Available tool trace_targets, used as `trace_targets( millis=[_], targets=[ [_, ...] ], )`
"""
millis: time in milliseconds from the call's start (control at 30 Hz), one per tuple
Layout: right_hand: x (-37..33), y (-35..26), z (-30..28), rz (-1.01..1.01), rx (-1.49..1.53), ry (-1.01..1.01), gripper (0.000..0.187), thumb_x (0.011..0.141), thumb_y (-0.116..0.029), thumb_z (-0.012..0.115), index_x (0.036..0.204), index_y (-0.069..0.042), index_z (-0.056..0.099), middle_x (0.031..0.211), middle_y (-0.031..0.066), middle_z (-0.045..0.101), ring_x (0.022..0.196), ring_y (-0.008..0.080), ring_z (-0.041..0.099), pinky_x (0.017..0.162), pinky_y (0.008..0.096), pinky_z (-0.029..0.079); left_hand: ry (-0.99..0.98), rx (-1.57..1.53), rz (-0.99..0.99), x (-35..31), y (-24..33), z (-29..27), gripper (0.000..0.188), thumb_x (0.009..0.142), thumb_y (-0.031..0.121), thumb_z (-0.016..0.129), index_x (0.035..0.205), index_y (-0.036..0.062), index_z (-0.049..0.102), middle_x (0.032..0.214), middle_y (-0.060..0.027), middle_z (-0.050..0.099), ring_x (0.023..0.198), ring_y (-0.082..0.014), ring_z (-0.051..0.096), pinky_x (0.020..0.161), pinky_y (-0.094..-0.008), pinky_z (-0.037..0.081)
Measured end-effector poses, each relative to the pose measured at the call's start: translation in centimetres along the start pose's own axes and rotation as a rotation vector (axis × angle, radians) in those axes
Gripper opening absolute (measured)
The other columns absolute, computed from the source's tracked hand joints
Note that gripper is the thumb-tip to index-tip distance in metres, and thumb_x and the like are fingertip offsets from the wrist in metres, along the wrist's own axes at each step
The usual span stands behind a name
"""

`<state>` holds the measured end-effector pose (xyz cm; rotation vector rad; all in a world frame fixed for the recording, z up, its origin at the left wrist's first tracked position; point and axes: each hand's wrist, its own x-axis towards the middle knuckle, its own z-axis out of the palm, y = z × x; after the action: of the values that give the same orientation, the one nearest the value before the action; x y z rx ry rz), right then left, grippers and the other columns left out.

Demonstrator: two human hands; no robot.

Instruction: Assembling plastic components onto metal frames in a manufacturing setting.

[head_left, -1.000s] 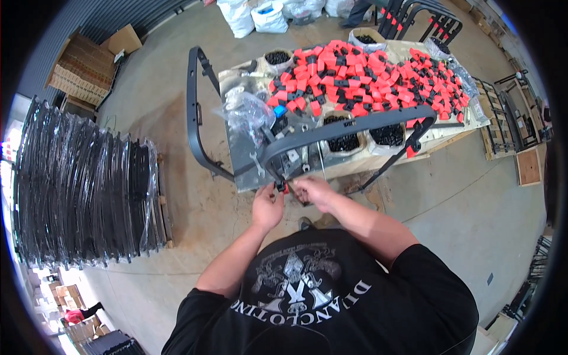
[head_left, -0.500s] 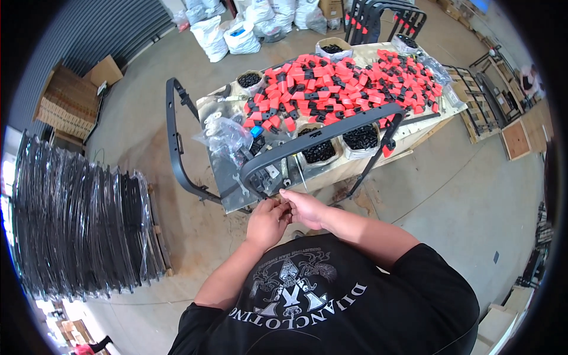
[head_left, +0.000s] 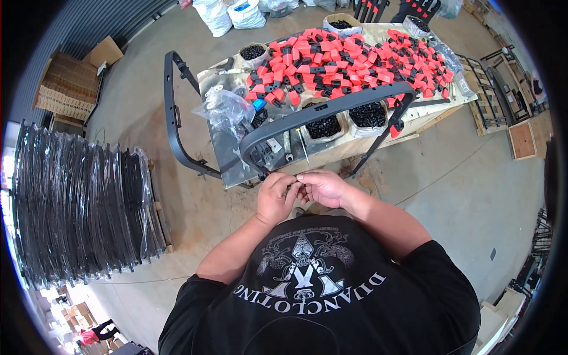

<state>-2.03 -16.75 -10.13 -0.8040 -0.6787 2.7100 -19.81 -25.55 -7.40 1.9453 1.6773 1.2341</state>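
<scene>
My left hand [head_left: 276,199] and my right hand [head_left: 323,188] meet in front of my chest, just off the table's near corner. Both have curled fingers pinched together; something small and dark may be between the fingertips, too small to name. Right beyond my left hand is the lower end of a black bent-tube metal frame [head_left: 331,110], whose long bar slants across the table's near side. Its other U-shaped side [head_left: 172,127] stands left of the table. On the table [head_left: 228,171] near my hands lie a wrench [head_left: 241,158] and a thin rod-like tool [head_left: 303,148].
Red-and-black plastic pieces [head_left: 331,68] are heaped on the table. Sacks of small black parts [head_left: 322,126] stand along its near edge, beside a clear plastic bag [head_left: 225,112]. Plastic-wrapped black frames [head_left: 89,207] are stacked at left; cartons [head_left: 68,89] stand behind them.
The view has tilted down, so the table and frame sit higher in the picture. My hands stay together at the frame's near end, with the right fingers now curled nearer the left fingertips.
</scene>
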Motion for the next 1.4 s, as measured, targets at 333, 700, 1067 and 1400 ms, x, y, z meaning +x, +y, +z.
trace_targets(
  millis=[333, 700, 1067, 1400],
  targets=[
    [1.8, 1.2, -0.1, 0.118, -0.119, -0.109, 0.026, 0.099, -0.027, 0.066, 0.109, -0.003, 0.068, 0.093, 0.0087, 0.068, 0.08, 0.0199, 0.065, 0.071, 0.0375, 0.056, -0.025, 0.012, -0.029, -2.6, -0.8, -1.8, 0.014, 0.086, 0.004, 0.074, 0.1, 0.0023, 0.068, 0.094, -0.0138, 0.067, 0.086, -0.0315, 0.067, 0.076, -0.0382, 0.054],
    [-0.9, -0.4, -3.7, 0.06, -0.433, 0.208, 0.034, 0.1, -0.033, 0.063, 0.113, -0.002, 0.063, 0.094, 0.0081, 0.065, 0.078, 0.0183, 0.064, 0.067, 0.0348, 0.055, 0.146, -0.123, 0.035, 1.6, 3.4, -5.8, 0.013, 0.09, 0.0, 0.071, 0.1, 0.0003, 0.063, 0.1, -0.0157, 0.072, 0.087, -0.0245, 0.07, 0.078, -0.0332, 0.056],
    [-9.8, -3.9, -15.0, 0.049, -0.442, 0.468, 0.033, 0.099, -0.031, 0.064, 0.113, -0.002, 0.065, 0.094, 0.0059, 0.064, 0.078, 0.0174, 0.064, 0.066, 0.0325, 0.056, 0.238, -0.059, 0.018, 12.1, 7.8, -3.2, 0.009, 0.094, 0.003, 0.066, 0.101, -0.0013, 0.067, 0.084, -0.0091, 0.067, 0.071, -0.0157, 0.062, 0.066, -0.0278, 0.05],
    [-16.0, -11.8, -32.1, 0.067, -1.132, 0.464, 0.045, 0.087, -0.043, 0.07, 0.106, -0.003, 0.076, 0.092, 0.0106, 0.075, 0.079, 0.0233, 0.07, 0.077, 0.0369, 0.055, 0.364, -0.205, -0.268, 26.8, 13.5, 6.2, 0.012, 0.103, 0.008, 0.058, 0.106, -0.0019, 0.063, 0.082, 0.0003, 0.06, 0.071, -0.0045, 0.05, 0.063, -0.0205, 0.041]
  ],
)
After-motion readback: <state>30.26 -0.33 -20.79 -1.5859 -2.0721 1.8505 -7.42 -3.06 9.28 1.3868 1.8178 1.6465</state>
